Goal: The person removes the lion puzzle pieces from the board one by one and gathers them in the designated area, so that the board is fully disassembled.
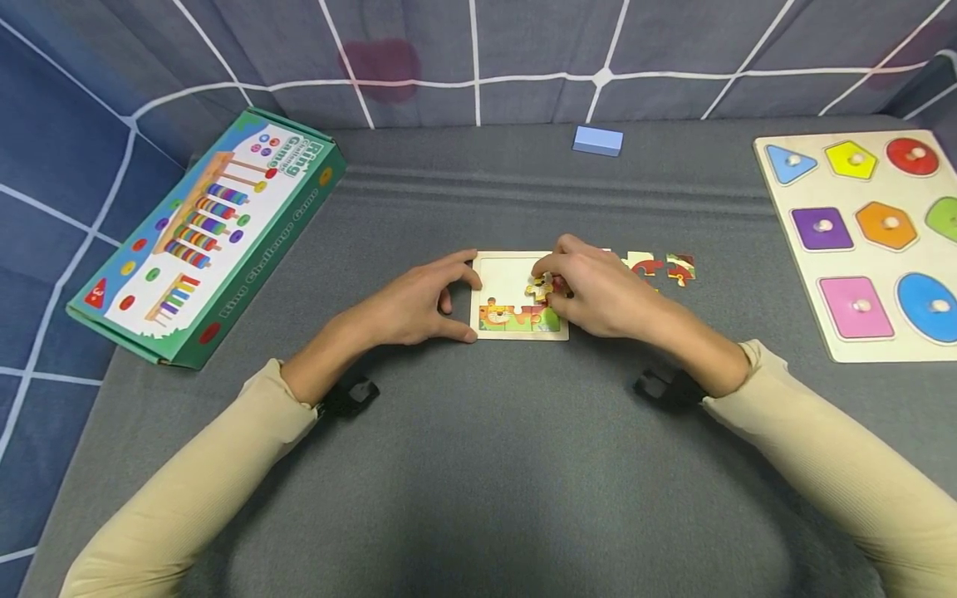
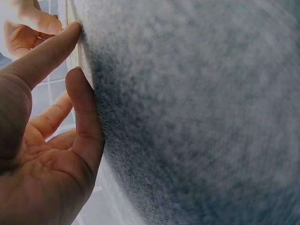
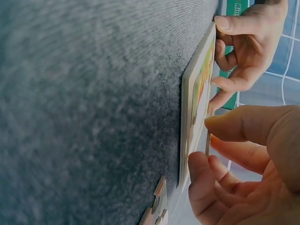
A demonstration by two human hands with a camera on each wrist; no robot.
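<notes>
A shallow wooden puzzle tray (image 1: 499, 278) lies on the grey cloth, its bottom row filled with joined pieces (image 1: 516, 317) showing an animal face and greenery. My left hand (image 1: 419, 301) touches the tray's left edge, thumb at the lower corner and fingertips at the upper one. Between the thumb and fingers of my right hand (image 1: 601, 286) is a yellow jigsaw piece (image 1: 538, 288), pinched just over the tray. In the right wrist view this piece (image 3: 208, 143) appears edge-on, raised above the tray (image 3: 186, 93). The right hand hides the tray's upper right part.
Loose jigsaw pieces (image 1: 681, 269) lie right of the tray, partly behind the right hand. A green game box (image 1: 217, 232) stands at the left, a blue block (image 1: 598, 141) at the back. On the right is a board of knobbed shapes (image 1: 803, 286).
</notes>
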